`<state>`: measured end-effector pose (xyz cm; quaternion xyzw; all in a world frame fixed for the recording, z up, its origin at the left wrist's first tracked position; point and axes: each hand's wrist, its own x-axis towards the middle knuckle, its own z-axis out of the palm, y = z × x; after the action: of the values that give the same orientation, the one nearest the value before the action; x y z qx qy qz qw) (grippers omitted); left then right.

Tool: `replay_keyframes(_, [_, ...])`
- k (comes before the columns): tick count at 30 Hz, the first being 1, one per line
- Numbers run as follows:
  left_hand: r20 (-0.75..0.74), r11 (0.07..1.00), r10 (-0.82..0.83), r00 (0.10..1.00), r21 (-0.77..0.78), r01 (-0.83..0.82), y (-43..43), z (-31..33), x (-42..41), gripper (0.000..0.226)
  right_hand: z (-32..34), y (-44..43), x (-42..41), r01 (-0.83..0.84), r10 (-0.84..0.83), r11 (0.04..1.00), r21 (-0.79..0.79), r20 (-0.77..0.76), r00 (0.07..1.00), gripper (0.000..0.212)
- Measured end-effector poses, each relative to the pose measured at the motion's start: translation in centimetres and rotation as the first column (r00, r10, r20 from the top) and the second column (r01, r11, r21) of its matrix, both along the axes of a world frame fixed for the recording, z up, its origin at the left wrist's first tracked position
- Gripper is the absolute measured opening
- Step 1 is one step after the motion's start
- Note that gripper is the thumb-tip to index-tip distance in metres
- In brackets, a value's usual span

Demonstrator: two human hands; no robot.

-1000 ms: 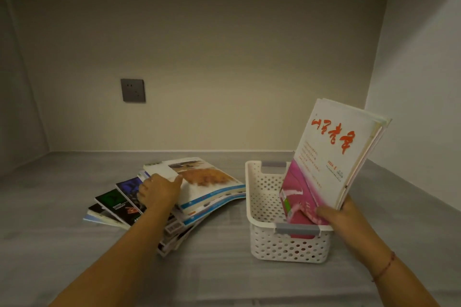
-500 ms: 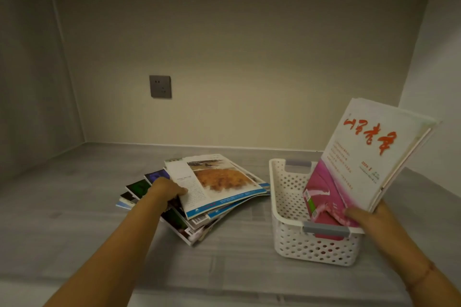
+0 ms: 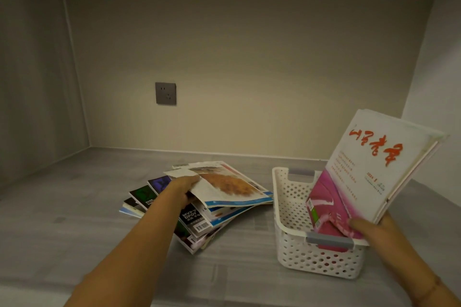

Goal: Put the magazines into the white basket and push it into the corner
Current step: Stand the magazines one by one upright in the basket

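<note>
A white perforated basket (image 3: 291, 209) with grey handles stands on the grey shelf at the right. Several magazines stand tilted in it, the front one white and pink with red characters (image 3: 374, 172). My right hand (image 3: 371, 229) grips their lower edge at the basket's near rim. To the left lies a fanned pile of magazines (image 3: 199, 222). My left hand (image 3: 179, 189) pinches the left edge of the top magazine (image 3: 229, 187), the one with an orange picture, and holds that edge raised off the pile.
The shelf is a recess with a back wall, a left wall and a right wall close behind the basket. A grey power socket (image 3: 165, 93) sits on the back wall. Bare grey shelf floor (image 3: 62, 207) extends left of the pile.
My left hand has closed on the top magazine's edge and lifted it slightly. The view has shifted left, so basket and pile sit further right in frame. My right hand still holds the standing magazines.
</note>
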<state>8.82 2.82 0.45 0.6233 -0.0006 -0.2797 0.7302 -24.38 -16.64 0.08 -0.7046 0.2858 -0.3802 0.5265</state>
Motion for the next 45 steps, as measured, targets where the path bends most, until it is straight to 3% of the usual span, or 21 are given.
replay_keyframes(4, [0.269, 0.991, 0.137, 0.953, -0.041, -0.131, -0.4, 0.5, -0.5, 0.031, -0.1, -0.1, 0.0, -0.006, 0.006, 1.000, -0.011, -0.009, 1.000, 0.057])
replay_keyframes(7, [0.498, 0.975, 0.221, 0.839, -0.111, -0.191, -1.2, 2.4, -2.7, 0.013, 0.0, 0.0, 0.1, -0.025, 0.024, 1.000, -0.012, -0.019, 1.000, 0.057])
replay_keyframes(10, [0.668, 0.966, 0.260, 0.697, -0.189, -0.179, -2.4, 4.4, -6.1, 0.013, 0.1, 0.1, 0.1, -0.035, 0.034, 0.999, -0.028, -0.021, 0.999, 0.058])
replay_keyframes(13, [0.727, 0.947, 0.317, 0.609, -0.282, -0.155, -3.9, 5.7, -9.4, 0.011, 0.1, 0.2, 0.0, -0.040, 0.039, 0.998, -0.042, -0.013, 0.999, 0.059])
replay_keyframes(18, [0.727, 0.914, 0.371, 0.578, -0.397, -0.086, -6.9, 7.6, -14.0, 0.003, 0.2, 0.1, -0.1, -0.072, 0.071, 0.997, -0.042, -0.016, 0.997, 0.062])
replay_keyframes(21, [0.758, 0.922, 0.341, 0.556, -0.385, -0.041, -8.5, 7.6, -16.0, 0.007, 0.1, 0.0, -0.1, -0.070, 0.070, 0.996, -0.052, -0.011, 0.998, 0.061])
replay_keyframes(25, [0.839, 0.967, 0.222, 0.496, -0.253, -0.004, -10.1, 5.7, -18.1, 0.023, 0.2, 0.1, -0.3, -0.092, 0.093, 0.994, -0.058, 0.014, 0.996, 0.057])
replay_keyframes(28, [0.900, 0.992, 0.118, 0.419, -0.126, -0.009, -10.7, 4.0, -19.1, 0.026, 0.6, 0.3, -0.4, -0.151, 0.154, 0.983, -0.100, 0.027, 0.988, 0.069])
replay_keyframes(29, [0.902, 0.997, 0.070, 0.427, -0.081, 0.008, -10.8, 3.7, -19.2, 0.027, 0.8, 0.4, -0.5, -0.172, 0.176, 0.978, -0.119, 0.025, 0.984, 0.074])
replay_keyframes(32, [0.819, 0.986, -0.102, 0.565, 0.008, 0.166, -10.7, 3.9, -19.5, 0.033, 1.1, 0.5, -0.4, -0.211, 0.217, 0.963, -0.166, 0.021, 0.976, 0.079])
replay_keyframes(35, [0.721, 0.912, -0.339, 0.604, 0.094, 0.399, -10.2, 3.7, -19.9, 0.049, 1.3, 0.7, -0.3, -0.212, 0.220, 0.955, -0.206, 0.014, 0.975, 0.076])
replay_keyframes(38, [0.643, 0.780, -0.552, 0.531, 0.174, 0.601, -9.6, 3.4, -20.6, 0.057, 1.4, 0.8, -0.3, -0.218, 0.230, 0.952, -0.217, 0.032, 0.973, 0.071])
replay_keyframes(45, [0.552, 0.589, -0.748, 0.369, 0.297, 0.751, -9.6, 3.5, -20.6, 0.075, 1.8, 1.1, -0.7, -0.267, 0.281, 0.930, -0.254, 0.023, 0.959, 0.083])
